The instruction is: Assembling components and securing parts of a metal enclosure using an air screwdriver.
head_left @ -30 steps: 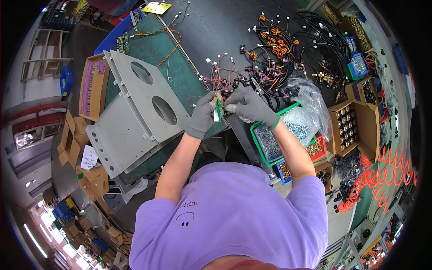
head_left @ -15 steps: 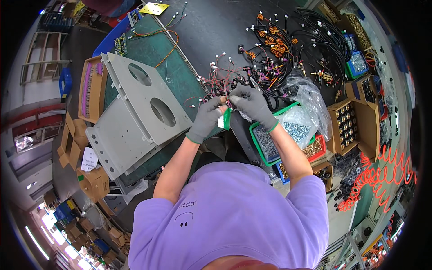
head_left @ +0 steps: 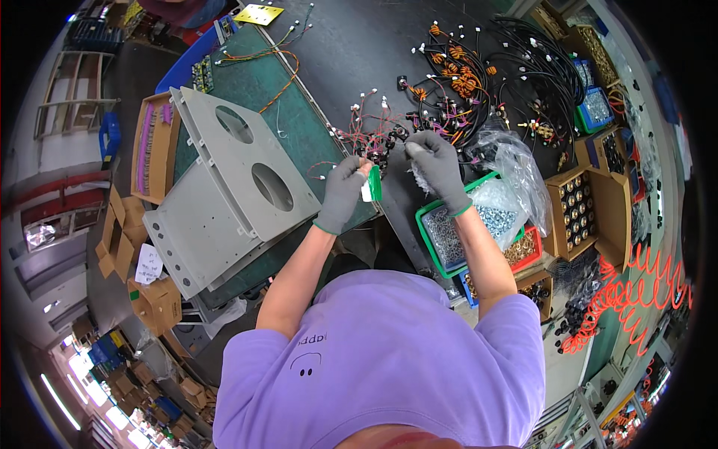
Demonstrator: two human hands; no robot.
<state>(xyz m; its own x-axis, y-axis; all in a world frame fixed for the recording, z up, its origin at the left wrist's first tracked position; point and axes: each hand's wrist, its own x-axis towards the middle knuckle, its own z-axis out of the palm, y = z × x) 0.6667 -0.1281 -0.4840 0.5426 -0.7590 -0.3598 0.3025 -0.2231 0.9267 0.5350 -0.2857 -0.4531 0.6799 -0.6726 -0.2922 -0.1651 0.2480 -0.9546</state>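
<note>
My left hand (head_left: 341, 196), in a grey glove that leaves fingertips bare, pinches a small green-and-white strip (head_left: 373, 185) that looks like tape or a label. To its right is my right hand (head_left: 439, 170), also gloved, with its fingers curled together. Some crinkled clear plastic (head_left: 421, 180) shows beside the right fingers; whether they grip it is unclear. Just beyond both hands lies a tangle of thin red wires with white connectors (head_left: 372, 129). Next to it spreads a heap of black cables with orange coils (head_left: 464, 82).
A grey sheet-metal housing (head_left: 224, 187) with two round holes stands on the left. On the right are a green-rimmed tray of screws (head_left: 445, 247), a red tray of brass parts (head_left: 527, 251), a clear plastic bag (head_left: 516, 165) and a carton of round parts (head_left: 609, 224). Red coiled hoses (head_left: 598, 307) hang beyond.
My hands have moved apart: the right has drawn to the right, away from the left. The green-and-white strip stays in the left fingers and shows more fully.
</note>
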